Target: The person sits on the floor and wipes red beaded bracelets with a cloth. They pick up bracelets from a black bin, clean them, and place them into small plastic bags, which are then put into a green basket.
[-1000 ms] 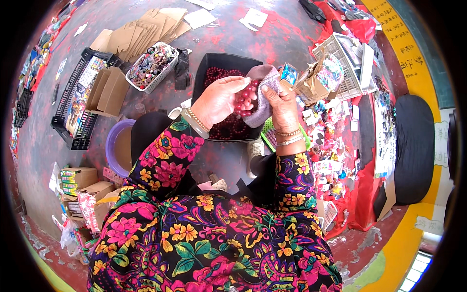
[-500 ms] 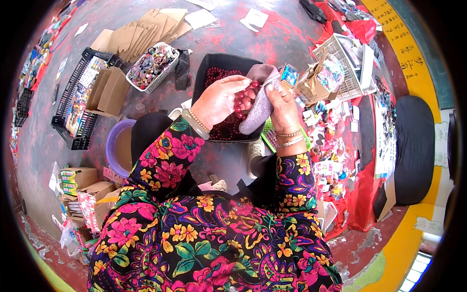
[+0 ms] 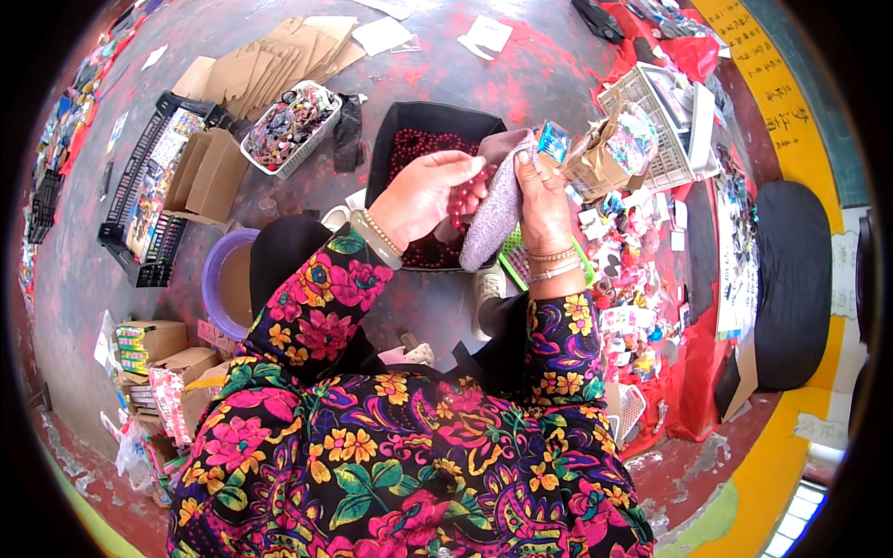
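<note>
My left hand [image 3: 423,193] is cupped around a bunch of dark red beads [image 3: 462,197] and presses them against the mouth of a grey-purple cloth pouch [image 3: 498,206]. My right hand [image 3: 542,200] grips that pouch from its right side and holds it upright. Both hands hover just above a black tray [image 3: 406,122] filled with more dark red bead strings [image 3: 416,146]. Flowered sleeves cover both forearms, and bracelets show on each wrist.
A white basket of small trinkets [image 3: 290,126] and flat cardboard boxes [image 3: 260,67] lie upper left. A purple basin [image 3: 216,284] sits by my left knee. A white crate [image 3: 662,121] and several bright packets [image 3: 633,270] spread on red cloth at the right.
My left hand has drawn slightly away from the pouch mouth with beads still in it. The pouch now hangs straighter in my right hand.
</note>
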`<state>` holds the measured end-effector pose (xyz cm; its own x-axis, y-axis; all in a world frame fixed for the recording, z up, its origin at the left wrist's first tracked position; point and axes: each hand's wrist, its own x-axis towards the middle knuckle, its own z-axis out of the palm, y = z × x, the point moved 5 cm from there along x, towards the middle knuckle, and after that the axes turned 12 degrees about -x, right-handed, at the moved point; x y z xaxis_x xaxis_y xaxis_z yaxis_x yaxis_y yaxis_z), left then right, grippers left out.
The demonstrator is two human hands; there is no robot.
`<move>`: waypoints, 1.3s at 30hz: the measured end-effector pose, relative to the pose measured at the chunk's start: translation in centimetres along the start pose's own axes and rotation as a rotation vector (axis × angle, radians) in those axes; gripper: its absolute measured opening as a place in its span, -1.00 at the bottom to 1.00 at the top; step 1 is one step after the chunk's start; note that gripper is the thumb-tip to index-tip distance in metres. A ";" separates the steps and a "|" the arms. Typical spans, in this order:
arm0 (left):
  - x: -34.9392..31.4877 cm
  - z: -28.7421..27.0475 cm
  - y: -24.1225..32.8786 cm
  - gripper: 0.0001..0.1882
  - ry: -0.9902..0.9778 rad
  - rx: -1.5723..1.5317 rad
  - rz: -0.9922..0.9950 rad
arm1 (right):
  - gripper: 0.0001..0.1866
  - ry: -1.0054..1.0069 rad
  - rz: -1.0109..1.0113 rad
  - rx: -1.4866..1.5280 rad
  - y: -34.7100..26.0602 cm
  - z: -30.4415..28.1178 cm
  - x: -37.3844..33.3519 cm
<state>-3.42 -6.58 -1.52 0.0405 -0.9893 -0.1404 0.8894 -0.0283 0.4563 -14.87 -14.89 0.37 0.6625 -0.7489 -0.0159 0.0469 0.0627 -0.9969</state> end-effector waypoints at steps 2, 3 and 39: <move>0.1 -0.3 0.5 -0.84 0.044 -0.104 0.074 | -0.81 -0.034 0.001 0.011 -0.2 0.2 -0.1; 0.1 -0.4 0.8 -0.84 0.038 -0.122 0.098 | -0.83 -0.063 -0.003 0.009 -0.5 0.4 -0.4; -0.5 0.4 0.2 -0.69 0.090 0.125 -0.092 | -0.80 -0.173 0.003 -0.206 -1.3 1.2 -1.0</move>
<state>-3.46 -6.17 -1.04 0.0072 -0.9651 -0.2618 0.8281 -0.1410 0.5426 -14.66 -13.45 1.80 0.7812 -0.6238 -0.0235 -0.0966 -0.0837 -0.9918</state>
